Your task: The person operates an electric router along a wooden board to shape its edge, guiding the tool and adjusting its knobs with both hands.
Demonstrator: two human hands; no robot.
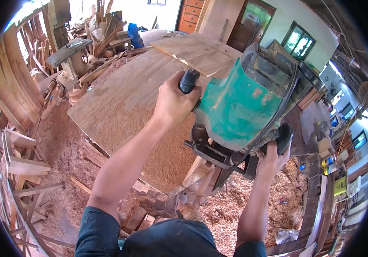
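Teal router [244,107], scuffed with brownish patches, is at the right edge of the wooden surface [121,96], left hand [174,99] clenched on one black knob [189,81], right hand [274,159] gripping another.

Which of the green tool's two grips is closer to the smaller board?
The black grip in the left hand, near the smaller board; the other grip, in the right hand, is across the green tool.

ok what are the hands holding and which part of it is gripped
A green power tool, held by both side handles: the left hand grips the left black handle, the right hand the right black handle.
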